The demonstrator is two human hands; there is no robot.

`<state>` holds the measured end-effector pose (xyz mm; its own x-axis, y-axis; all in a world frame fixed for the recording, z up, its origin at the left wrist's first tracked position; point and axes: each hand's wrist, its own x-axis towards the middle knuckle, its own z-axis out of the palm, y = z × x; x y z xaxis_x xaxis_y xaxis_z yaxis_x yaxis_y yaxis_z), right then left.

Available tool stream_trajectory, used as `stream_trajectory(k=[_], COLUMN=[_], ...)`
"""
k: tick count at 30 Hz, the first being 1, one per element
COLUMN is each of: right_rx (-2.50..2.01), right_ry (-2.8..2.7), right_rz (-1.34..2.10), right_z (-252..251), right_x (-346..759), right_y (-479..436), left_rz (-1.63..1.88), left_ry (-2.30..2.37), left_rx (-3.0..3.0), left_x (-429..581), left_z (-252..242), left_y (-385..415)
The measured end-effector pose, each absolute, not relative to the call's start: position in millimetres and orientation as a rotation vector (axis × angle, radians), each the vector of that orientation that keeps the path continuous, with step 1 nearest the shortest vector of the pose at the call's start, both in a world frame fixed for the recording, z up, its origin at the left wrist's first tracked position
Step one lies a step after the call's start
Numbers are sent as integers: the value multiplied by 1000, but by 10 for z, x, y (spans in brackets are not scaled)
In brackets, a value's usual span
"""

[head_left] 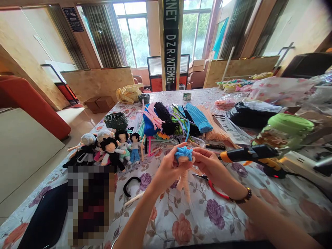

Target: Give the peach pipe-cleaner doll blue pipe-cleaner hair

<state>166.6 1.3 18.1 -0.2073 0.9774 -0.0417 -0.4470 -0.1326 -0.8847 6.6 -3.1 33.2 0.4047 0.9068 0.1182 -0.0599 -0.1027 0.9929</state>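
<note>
Left grip (168, 163) at nine o'clock, blue-haired doll (184, 153) between, right grip (210, 163) at three.
On my feed, the left grip clasps the doll's head; its long axis drops peach limbs toward six. The right grip's fingertips crowd the head; I cannot tell whether they pinch anything. Fingers hide the doll's middle, and the right grip covers part of the scissors (214, 190).
</note>
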Motion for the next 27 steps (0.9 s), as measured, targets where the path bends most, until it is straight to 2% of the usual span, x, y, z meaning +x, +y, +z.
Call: stream_trajectory(k=[11, 27], right_rx=[-814, -929], right_ry=[-936, -950], right_rz=[1650, 1522], right_z=[233, 258], right_x=[1679, 1711], right_y=[-8, -25], left_rz=[1041, 1204], left_ry=[830, 933], left_rx=[1429, 1438], left_x=[94, 184], left_z=[318, 217], left_y=[-40, -47])
